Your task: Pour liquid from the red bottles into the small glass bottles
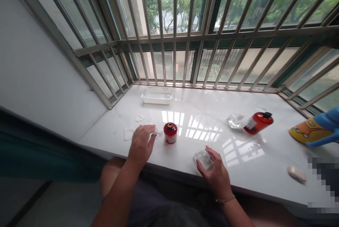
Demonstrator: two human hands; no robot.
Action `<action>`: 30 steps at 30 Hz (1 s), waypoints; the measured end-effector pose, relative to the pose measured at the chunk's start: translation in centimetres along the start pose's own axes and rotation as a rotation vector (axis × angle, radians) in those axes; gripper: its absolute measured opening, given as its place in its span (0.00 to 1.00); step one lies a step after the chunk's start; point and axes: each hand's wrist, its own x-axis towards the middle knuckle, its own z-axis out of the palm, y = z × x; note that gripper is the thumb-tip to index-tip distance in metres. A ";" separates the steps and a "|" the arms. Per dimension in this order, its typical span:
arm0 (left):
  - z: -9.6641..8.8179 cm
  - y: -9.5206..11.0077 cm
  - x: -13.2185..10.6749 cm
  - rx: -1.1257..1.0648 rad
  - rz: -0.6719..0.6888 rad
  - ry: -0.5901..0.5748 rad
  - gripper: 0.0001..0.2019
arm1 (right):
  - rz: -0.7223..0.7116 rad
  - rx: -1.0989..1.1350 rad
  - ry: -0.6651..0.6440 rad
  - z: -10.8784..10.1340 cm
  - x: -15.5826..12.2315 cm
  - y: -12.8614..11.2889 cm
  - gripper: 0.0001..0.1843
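A small red jar point(170, 132) with an open gold-rimmed mouth stands on the white windowsill point(185, 114). My left hand point(141, 143) lies just left of it, fingers curled down on a white tissue point(158, 133). My right hand point(215, 170) is near the sill's front edge, fingers wrapped round a clear glass lid or dish point(203, 158). A larger red bottle point(258, 122) with a black cap lies on its side to the right, next to another clear glass dish point(237, 119).
A white plastic basket point(157, 96) sits at the back by the window bars. Scraps of tissue point(128, 134) lie left of my left hand. A yellow and blue toy point(315, 129) rests at the far right, a small white block point(297, 173) near the front right edge.
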 end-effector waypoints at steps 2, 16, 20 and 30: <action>-0.1 -3.8 -1.1 0.166 -0.091 -0.029 0.12 | -0.006 -0.005 0.005 0.0 0.0 0.0 0.37; 3.0 -13.4 -4.6 0.349 -0.387 -0.355 0.19 | -0.024 -0.027 -0.010 -0.2 0.3 -0.2 0.34; 3.2 -10.9 -3.3 0.102 -0.353 -0.236 0.20 | -0.026 -0.023 -0.012 -0.2 0.3 -0.1 0.34; 7.2 0.6 2.8 -0.524 -0.499 -0.359 0.41 | -0.013 -0.001 -0.016 -0.1 0.3 -0.3 0.34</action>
